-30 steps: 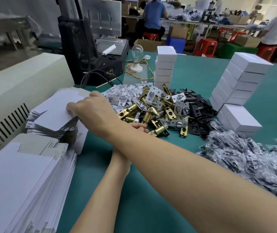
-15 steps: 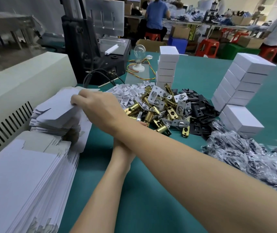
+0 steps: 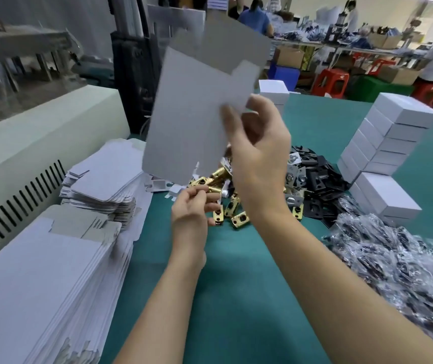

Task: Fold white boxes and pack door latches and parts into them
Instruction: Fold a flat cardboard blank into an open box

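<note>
– At the right edge of the raised card: right hand (image 3: 257, 153), thumb and fingers (image 3: 261, 109) pinching a flat box blank (image 3: 199, 114). The blank is up in the air, tilted, clear of everything below it.

– Left hand?

– Left hand (image 3: 191, 208) is lower, just under the blank's bottom edge, fingers (image 3: 205, 199) half curled. Cannot tell whether they hold anything; a brass piece sits right behind them.

– So the step is opening the blank?

– My reading, yes. One blank is singled out and not yet squared up. To do it well, the left hand should be free to take the opposite edge. Then both hands press the creased sides toward each other so the sleeve pops square. A one-handed pinch near a flap would likely only bend the card.

– Risks?

– The card looks thin, so a crushed flap is possible, or two blanks stuck together. Blur hides the edge, so I can't confirm it's a single.

– Outward from the hands?

– Brass latches (image 3: 232, 208) are heaped directly beneath, touching black plates (image 3: 315, 179) on their right. Bagged parts (image 3: 394, 264) lie near the right forearm. A stack of blanks (image 3: 102, 179) is to the left, and folded white boxes (image 3: 388, 135) are piled at the far right. All of it sits on the green surface (image 3: 236, 298).

– Advice?

– Fold low over the green patch near the body. That puts the latches within a short reach for packing.
</note>
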The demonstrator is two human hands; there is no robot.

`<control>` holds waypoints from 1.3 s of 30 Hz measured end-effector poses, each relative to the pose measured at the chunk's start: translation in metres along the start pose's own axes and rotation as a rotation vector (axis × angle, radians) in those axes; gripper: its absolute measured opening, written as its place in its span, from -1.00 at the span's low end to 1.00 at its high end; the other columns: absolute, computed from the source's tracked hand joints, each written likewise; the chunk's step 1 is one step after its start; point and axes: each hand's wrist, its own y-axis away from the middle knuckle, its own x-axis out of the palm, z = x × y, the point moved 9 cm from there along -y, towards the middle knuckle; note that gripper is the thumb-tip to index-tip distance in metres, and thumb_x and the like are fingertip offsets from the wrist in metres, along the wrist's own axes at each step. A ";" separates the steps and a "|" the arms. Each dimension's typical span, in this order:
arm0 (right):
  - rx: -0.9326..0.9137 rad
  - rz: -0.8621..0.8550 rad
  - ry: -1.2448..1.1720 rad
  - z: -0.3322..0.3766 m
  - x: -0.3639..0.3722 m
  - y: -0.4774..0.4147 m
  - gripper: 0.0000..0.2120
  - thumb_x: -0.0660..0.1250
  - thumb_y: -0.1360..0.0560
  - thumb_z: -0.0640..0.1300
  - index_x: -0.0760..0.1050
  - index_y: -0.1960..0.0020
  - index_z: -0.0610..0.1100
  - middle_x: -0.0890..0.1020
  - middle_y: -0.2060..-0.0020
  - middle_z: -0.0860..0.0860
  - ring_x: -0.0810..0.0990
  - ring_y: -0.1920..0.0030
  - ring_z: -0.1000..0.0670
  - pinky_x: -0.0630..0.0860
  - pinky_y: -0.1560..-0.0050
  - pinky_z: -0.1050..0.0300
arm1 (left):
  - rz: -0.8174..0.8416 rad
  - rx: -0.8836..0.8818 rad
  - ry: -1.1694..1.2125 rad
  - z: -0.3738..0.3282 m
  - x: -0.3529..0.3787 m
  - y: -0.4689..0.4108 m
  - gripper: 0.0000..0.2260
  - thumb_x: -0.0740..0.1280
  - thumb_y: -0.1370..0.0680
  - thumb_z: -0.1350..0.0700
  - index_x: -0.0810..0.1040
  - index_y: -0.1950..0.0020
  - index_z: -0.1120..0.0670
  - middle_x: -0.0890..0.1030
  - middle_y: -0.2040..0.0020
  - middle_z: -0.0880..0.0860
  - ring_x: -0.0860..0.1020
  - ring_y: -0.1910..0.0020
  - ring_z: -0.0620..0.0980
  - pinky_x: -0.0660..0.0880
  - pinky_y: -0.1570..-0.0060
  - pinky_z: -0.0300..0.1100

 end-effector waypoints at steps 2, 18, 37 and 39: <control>0.232 0.026 -0.153 -0.031 -0.032 0.016 -0.91 0.39 -0.63 -0.14 0.60 -0.11 -0.12 0.73 0.17 0.05 0.66 0.15 0.06 0.63 0.09 0.10 | 0.069 -0.041 0.127 -0.001 0.000 0.003 -0.83 0.33 -0.63 0.16 0.70 0.05 -0.01 0.71 0.22 -0.14 0.60 0.36 -0.25 0.47 0.34 -0.32; 0.640 -0.080 -0.056 -0.112 -0.104 0.095 -0.87 0.41 -0.61 -0.02 0.60 -0.15 0.06 0.69 -0.03 0.04 0.67 -0.04 -0.01 0.69 0.06 0.04 | 0.808 -0.326 -0.019 0.010 0.073 0.074 -0.11 0.53 -0.20 -0.51 0.53 -0.41 -0.09 0.71 -0.28 -0.03 0.69 -0.23 -0.05 0.64 -0.07 -0.19; 0.337 0.146 0.168 -0.082 -0.111 0.067 -0.63 0.34 -0.44 0.33 0.48 0.08 0.03 0.38 -0.06 0.08 0.50 -0.12 0.14 0.51 -0.13 0.12 | 0.831 -0.048 -0.416 0.001 0.064 0.059 -0.37 0.37 -0.39 -0.26 0.47 -0.48 -0.22 0.69 -0.22 0.00 0.68 -0.17 0.01 0.59 -0.20 -0.12; 0.356 0.137 0.111 -0.082 -0.111 0.068 -0.62 0.39 -0.41 0.31 0.43 0.13 0.02 0.37 -0.03 0.09 0.49 -0.05 0.16 0.51 -0.03 0.19 | 0.830 -0.126 -0.338 0.001 0.062 0.060 -0.46 0.40 -0.41 -0.23 0.56 -0.40 -0.24 0.70 -0.22 0.06 0.70 -0.13 0.10 0.63 -0.09 -0.09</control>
